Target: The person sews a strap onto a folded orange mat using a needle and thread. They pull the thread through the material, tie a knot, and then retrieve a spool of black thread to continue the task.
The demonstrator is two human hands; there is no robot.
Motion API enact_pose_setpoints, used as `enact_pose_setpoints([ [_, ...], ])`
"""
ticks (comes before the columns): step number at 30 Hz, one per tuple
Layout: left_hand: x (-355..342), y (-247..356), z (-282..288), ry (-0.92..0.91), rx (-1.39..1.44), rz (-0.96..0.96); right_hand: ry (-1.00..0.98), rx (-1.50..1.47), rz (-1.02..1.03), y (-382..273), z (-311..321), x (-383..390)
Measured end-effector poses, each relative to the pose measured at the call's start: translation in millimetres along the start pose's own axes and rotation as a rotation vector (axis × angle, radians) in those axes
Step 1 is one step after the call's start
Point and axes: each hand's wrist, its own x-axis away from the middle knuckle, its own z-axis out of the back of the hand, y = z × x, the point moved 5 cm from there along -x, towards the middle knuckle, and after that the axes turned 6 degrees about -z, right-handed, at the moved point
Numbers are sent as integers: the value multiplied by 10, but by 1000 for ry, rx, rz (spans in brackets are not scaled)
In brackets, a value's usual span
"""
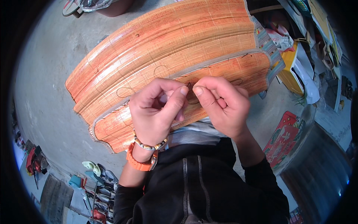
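My left hand [158,106] and my right hand [225,106] are close together over a woven bamboo mat [179,41]. Thumb and forefinger of each hand are pinched shut on a thin dark thread [190,86]. It spans the small gap between the fingertips, and part of it crosses the right fingers. Whether a needle is held cannot be made out. Loose loops of the thread lie on the mat beside both hands. Grey cloth edging [209,62] runs along the mat's folded near part, just beyond my fingers. An orange watch [138,160] and a beaded bracelet [149,146] circle my left wrist.
The mat spreads across my lap and away over the concrete floor [48,89]. At right are a yellow box [291,69], plastic bags and a red printed sheet [284,140]. A shoe rack [97,194] stands lower left; a brown tub [115,8] is at the top.
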Motion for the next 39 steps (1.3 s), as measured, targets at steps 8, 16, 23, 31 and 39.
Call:
enact_pose_setpoints([
  [8,8,75,-29,-7,-259,-247,-76,-406,-253,34,-47,4],
  [16,23,165,-69,-10,-449,-413,-83,-503,-285,127,-79,1],
  [23,-23,-5,-2,30,151,78,0,-75,-117,-44,73,42],
  [31,-20,4,3,-22,139,96,53,40,273,-162,-4,-74],
  [39,-4,23,-12,-30,71,17,32,14,232,-142,-12,-80],
])
